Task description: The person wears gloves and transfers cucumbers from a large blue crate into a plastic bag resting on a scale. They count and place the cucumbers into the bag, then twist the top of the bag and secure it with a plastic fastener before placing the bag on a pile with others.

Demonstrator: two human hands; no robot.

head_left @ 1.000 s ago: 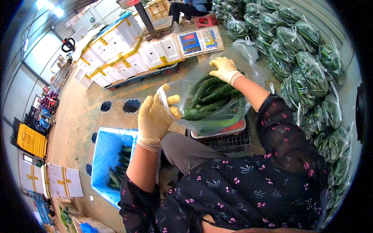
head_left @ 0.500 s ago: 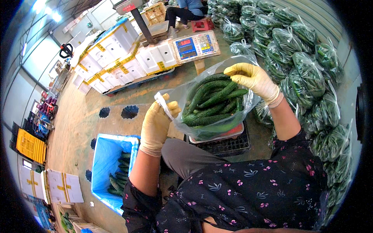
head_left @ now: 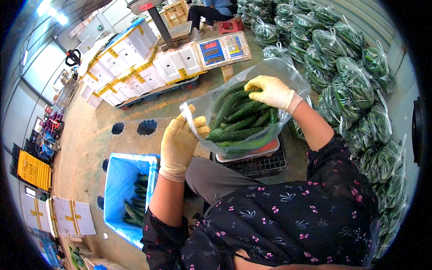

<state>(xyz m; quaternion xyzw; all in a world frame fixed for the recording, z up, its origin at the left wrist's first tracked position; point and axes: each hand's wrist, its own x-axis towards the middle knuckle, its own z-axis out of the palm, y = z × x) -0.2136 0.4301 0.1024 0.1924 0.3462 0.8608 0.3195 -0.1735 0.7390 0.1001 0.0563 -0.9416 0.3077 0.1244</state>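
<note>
A clear plastic bag [head_left: 294,74] full of dark green, bumpy cucumbers [head_left: 243,112] stands open in front of me. It rests on a small red and white platform [head_left: 270,150] over a black crate [head_left: 275,162]. My left hand [head_left: 180,141], in a pale yellow glove, is closed on the bag's bunched left rim. Over the cucumbers at the bag's far right side is my right hand [head_left: 272,92], gloved the same way. Its fingers are curved, with the thumb apart from them; the fingertips are close to or touching the cucumbers.
A blue-lined box [head_left: 119,193] holding cucumbers stands at my left. Filled bags of green produce [head_left: 355,81] are piled along the right wall. Ahead are a scale display [head_left: 222,51], white foam boxes [head_left: 126,63] on a pallet, and a seated person [head_left: 211,13] near a red stool [head_left: 231,25].
My right hand has moved left from the bag's far right rim to over the cucumbers. My left hand keeps its hold on the bag's rim. The view has shifted slightly.
</note>
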